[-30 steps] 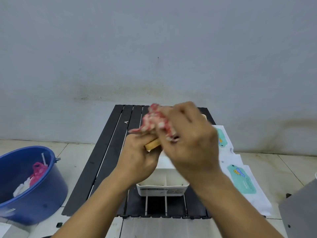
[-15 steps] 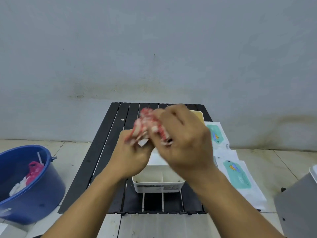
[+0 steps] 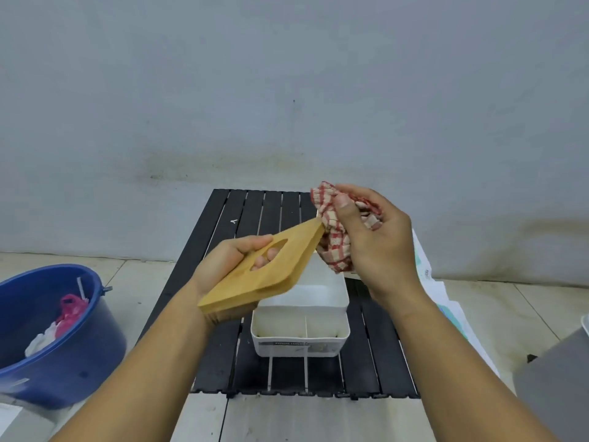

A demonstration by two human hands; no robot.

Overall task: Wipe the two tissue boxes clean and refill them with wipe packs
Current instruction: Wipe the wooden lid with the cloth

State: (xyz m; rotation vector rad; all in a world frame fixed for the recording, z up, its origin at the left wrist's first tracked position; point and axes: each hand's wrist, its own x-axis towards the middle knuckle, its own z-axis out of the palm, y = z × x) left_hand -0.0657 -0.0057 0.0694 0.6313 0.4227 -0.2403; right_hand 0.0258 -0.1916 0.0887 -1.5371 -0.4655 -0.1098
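The left hand [image 3: 228,266] gripped the wooden lid [image 3: 277,272], holding it tilted above the white tissue box [image 3: 301,333]. The right hand [image 3: 377,240] clutched the bunched checked cloth [image 3: 331,224], which touched the lid's corner at 1 o'clock. I judged that wiping was not finished. The box stood open on the black table [image 3: 248,215] and looked empty, and the wipe packs [image 3: 444,295] lay at its 3 o'clock, so the refilling remained.

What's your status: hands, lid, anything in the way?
Left hand grips wooden lid, tilted above white box. Right hand bunches checked cloth at lid's far corner. Box open, nothing blocking.
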